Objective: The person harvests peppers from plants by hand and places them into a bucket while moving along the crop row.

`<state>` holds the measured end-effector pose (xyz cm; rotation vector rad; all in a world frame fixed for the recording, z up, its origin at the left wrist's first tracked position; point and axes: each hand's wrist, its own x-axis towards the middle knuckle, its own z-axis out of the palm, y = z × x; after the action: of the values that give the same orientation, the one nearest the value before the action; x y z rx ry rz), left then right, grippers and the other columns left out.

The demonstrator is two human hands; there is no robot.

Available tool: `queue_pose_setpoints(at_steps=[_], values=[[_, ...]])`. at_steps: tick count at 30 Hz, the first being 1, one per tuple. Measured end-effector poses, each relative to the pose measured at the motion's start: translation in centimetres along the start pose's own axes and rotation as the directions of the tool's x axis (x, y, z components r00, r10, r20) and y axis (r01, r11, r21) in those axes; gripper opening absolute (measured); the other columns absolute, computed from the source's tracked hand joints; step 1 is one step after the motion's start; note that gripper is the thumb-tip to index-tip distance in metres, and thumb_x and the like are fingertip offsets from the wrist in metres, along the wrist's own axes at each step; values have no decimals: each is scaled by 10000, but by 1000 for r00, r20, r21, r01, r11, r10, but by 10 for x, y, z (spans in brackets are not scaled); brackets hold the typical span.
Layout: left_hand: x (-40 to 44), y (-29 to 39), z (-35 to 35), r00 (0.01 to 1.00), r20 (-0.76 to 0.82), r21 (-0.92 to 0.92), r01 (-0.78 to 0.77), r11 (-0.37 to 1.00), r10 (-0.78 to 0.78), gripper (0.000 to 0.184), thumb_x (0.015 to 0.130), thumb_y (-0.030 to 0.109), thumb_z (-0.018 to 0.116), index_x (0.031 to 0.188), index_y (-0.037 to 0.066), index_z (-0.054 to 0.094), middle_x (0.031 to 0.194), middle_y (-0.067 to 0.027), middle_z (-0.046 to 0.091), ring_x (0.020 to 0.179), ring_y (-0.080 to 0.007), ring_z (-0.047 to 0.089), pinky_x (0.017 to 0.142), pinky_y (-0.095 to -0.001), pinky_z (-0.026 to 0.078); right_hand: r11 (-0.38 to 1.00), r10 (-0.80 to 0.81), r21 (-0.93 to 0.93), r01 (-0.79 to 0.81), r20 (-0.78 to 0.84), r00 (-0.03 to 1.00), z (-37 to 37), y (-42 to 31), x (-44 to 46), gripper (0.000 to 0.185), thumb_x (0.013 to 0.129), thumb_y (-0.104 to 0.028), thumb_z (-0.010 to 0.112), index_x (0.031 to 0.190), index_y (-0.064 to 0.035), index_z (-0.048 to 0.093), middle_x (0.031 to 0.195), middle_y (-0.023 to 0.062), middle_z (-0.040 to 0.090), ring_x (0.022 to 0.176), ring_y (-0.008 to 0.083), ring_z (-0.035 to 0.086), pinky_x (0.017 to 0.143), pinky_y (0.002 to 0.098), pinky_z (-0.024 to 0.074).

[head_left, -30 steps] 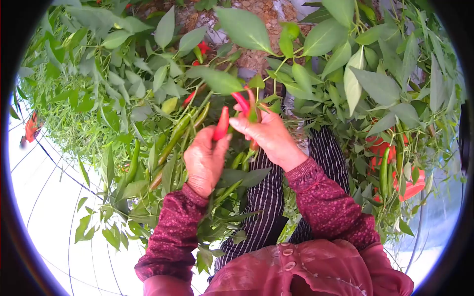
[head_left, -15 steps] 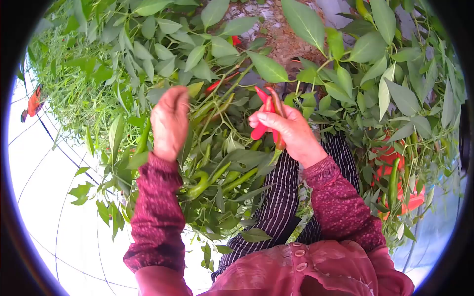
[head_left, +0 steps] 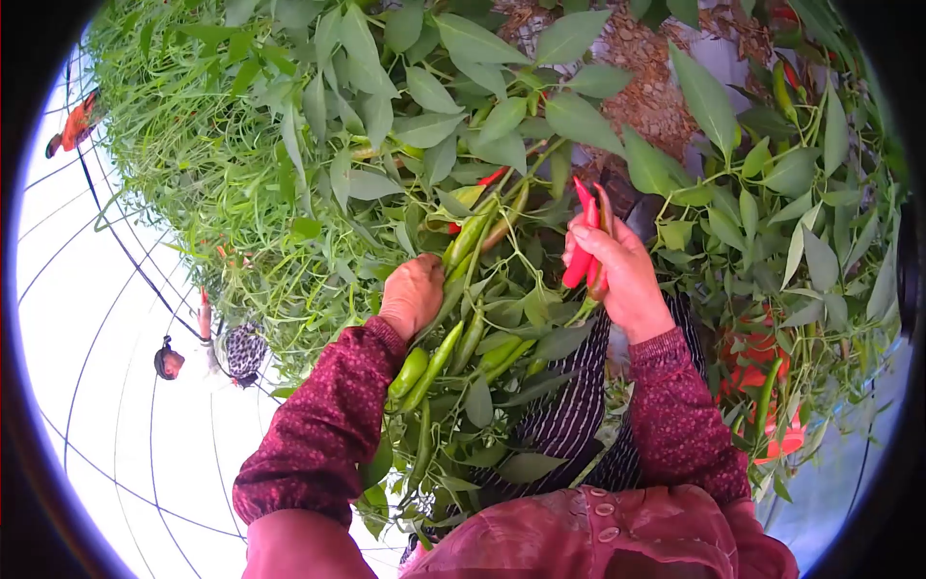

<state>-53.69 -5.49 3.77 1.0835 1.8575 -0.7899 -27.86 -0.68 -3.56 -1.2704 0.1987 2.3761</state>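
In the head view, just above the striped trousers [head_left: 569, 386], the right hand [head_left: 627, 275] clasps a few red peppers [head_left: 582, 253], tips upward. Up and to the left of the trousers, the left hand [head_left: 413, 292] is among green peppers [head_left: 432, 367] and leaves; its fingertips are hidden, so I cannot tell whether it grasps anything.

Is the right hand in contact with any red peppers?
Touching. The head view shows the right hand gripping red peppers, their ends sticking out of its grip.
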Motion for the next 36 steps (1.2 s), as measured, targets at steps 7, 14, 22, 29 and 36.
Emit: queue_pose_setpoints(at_steps=[7,14,22,29,36], values=[[52,-58,33,997,28,-461,80,884,-75,317,931,222,504,1088,-36,602,887,-135,666,754,-179,596,735,-300,485,1000,5,7,-5,-1,1000,5,3,5,186,870,-160,600,1006,-38,566,842,35,579,768,120,566,731,265,467],[70,-38,24,947,235,-900,297,319,-220,313,928,286,574,1092,23,614,897,-44,658,751,-95,571,660,-238,480,1000,10,12,-10,1,1000,5,1,7,207,874,-164,601,1026,-33,555,874,36,574,796,127,569,767,274,473],[58,-24,-14,975,-221,449,97,888,6,319,899,290,456,804,78,675,780,-142,672,745,-315,657,693,-402,523,997,-14,81,17,-39,999,5,-2,7,204,881,-163,599,1033,-34,560,878,36,578,794,125,571,767,273,475],[34,6,-42,981,-74,755,-63,653,179,209,817,172,507,704,106,670,676,-106,648,650,-273,654,585,-391,516,991,-15,129,23,-58,998,1,-12,-4,255,862,-188,636,1046,-28,562,923,51,597,823,140,587,780,290,475],[30,15,-59,979,21,836,-127,534,200,195,829,175,499,736,120,661,658,-79,639,634,-263,646,576,-402,502,977,-96,184,104,-52,994,-18,-6,-9,346,882,-264,617,1153,-52,576,983,29,595,927,146,590,798,275,432]])
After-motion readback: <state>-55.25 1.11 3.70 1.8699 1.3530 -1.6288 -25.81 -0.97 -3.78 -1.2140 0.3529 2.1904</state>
